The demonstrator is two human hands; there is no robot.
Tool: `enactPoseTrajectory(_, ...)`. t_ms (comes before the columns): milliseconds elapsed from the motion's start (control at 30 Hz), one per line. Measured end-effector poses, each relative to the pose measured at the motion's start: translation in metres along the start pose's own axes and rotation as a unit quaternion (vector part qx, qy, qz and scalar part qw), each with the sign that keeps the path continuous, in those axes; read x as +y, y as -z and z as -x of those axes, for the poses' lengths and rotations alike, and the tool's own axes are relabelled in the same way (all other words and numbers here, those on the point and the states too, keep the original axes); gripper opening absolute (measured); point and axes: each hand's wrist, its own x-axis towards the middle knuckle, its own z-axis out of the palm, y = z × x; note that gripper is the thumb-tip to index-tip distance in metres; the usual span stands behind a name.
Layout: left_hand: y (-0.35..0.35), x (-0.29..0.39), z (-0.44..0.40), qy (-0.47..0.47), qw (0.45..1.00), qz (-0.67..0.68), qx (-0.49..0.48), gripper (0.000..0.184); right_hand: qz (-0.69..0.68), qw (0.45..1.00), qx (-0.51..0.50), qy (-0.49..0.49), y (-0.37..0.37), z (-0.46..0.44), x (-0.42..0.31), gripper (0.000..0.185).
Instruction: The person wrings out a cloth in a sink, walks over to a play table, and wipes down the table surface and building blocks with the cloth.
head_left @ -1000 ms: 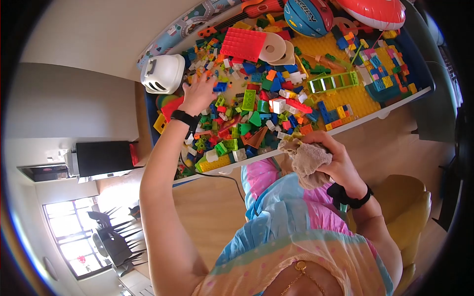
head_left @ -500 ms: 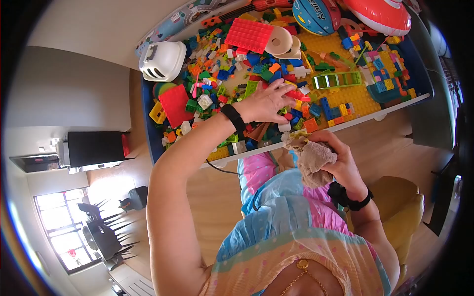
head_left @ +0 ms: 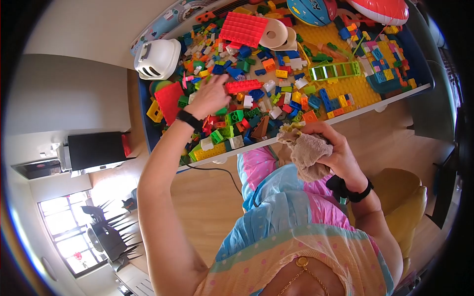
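My left hand (head_left: 211, 96) reaches over the toy bricks on the play table, fingers loosely apart among the pieces. Just beyond its fingertips are blue bricks, and to its right lies a long red brick (head_left: 243, 86). I cannot make out anything in its grip. In front of my lap, off the table's near edge, my right hand (head_left: 337, 157) is closed around a crumpled beige-brown cloth (head_left: 310, 154). A bit of yellowish material shows at the top of the cloth.
The table's white front edge (head_left: 266, 141) borders the loose bricks. Around them are a white toy helmet-like shell (head_left: 157, 59), red plates (head_left: 243, 29), cream round pieces (head_left: 274, 34), a green ladder piece (head_left: 335, 71) and a blue ball (head_left: 310, 11). A yellow chair (head_left: 402, 212) stands at right.
My left hand has moved left from the middle of the bricks, uncovering the long red brick. My right hand keeps the cloth in nearly the same place.
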Motion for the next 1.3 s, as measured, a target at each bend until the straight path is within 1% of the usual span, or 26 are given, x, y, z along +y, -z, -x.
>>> enactPoseTrajectory(133,0.029,-0.024,0.011,0.067,0.997,0.021,-0.027,0.036,-0.003,1.0,0.003,-0.003,0.006,0.0,0.001,0.044)
enactPoseTrajectory(167,0.039,-0.029,0.011,0.067,0.996,-0.015,-0.055,0.037,-0.004,1.0,0.003,0.002,0.008,-0.001,0.002,0.045)
enactPoseTrajectory(267,0.076,-0.027,-0.018,0.095,0.994,-0.023,-0.051,0.042,0.001,1.0,0.005,0.012,0.012,-0.003,0.01,0.046)
enactPoseTrajectory(333,0.091,-0.021,-0.053,0.06,0.997,-0.005,0.045,0.043,-0.009,1.0,0.004,-0.001,0.013,-0.004,0.009,0.046)
enactPoseTrajectory(400,0.1,-0.008,-0.092,0.017,0.988,0.009,0.153,0.044,-0.006,1.0,0.003,-0.001,0.012,-0.006,0.006,0.047)
enactPoseTrajectory(467,0.104,0.006,-0.132,-0.006,0.986,0.04,0.159,0.051,0.011,1.0,0.002,0.01,0.013,-0.008,0.002,0.047)
enactPoseTrajectory(567,0.095,0.018,-0.184,0.02,0.985,-0.019,0.168,0.066,0.033,0.999,0.007,0.013,0.017,-0.009,-0.002,0.047)
enactPoseTrajectory(667,0.089,0.029,-0.217,0.041,0.994,-0.025,0.097,0.076,0.037,0.999,0.026,-0.006,0.022,-0.009,0.001,0.046)
enactPoseTrajectory(700,0.079,0.025,-0.228,0.018,0.996,-0.038,0.078,0.077,0.038,0.999,0.033,-0.012,0.024,-0.009,0.002,0.046)
enactPoseTrajectory(767,0.07,0.017,-0.243,-0.026,0.999,0.017,-0.041,0.077,0.04,0.998,0.047,-0.016,0.026,-0.01,0.005,0.046)
enactPoseTrajectory(833,0.07,0.011,-0.247,-0.018,0.992,0.035,-0.119,0.08,0.044,0.997,0.053,-0.022,0.028,-0.012,0.004,0.045)
enactPoseTrajectory(933,0.068,0.003,-0.227,-0.013,0.992,-0.028,-0.119,0.086,0.021,0.998,0.052,-0.036,0.026,-0.016,0.004,0.045)
enactPoseTrajectory(967,0.067,-0.001,-0.22,-0.013,0.991,-0.011,-0.131,0.087,0.008,0.998,0.049,-0.038,0.025,-0.018,0.004,0.044)
enactPoseTrajectory(1000,0.067,-0.004,-0.212,-0.013,0.993,-0.008,-0.115,0.085,0.011,0.999,0.043,-0.028,0.024,-0.02,0.004,0.044)
enactPoseTrajectory(1067,0.071,-0.012,-0.194,-0.025,0.99,0.008,-0.137,0.082,0.015,0.999,0.034,-0.006,0.022,-0.023,0.004,0.044)
enactPoseTrajectory(1100,0.075,-0.014,-0.179,-0.025,0.992,0.013,-0.126,0.079,0.023,0.999,0.029,-0.004,0.022,-0.023,0.003,0.044)
enactPoseTrajectory(1133,0.085,-0.01,-0.164,-0.008,0.988,0.032,-0.152,0.075,0.032,0.999,0.024,-0.001,0.023,-0.023,0.001,0.044)
enactPoseTrajectory(1200,0.056,-0.041,-0.147,-0.032,0.988,0.051,-0.144,0.073,0.035,0.999,0.019,0.002,0.022,-0.024,0.001,0.044)
enactPoseTrajectory(1300,0.049,-0.057,-0.106,-0.011,0.99,0.071,-0.125,0.073,0.026,0.999,0.022,-0.004,0.021,-0.021,0.004,0.045)
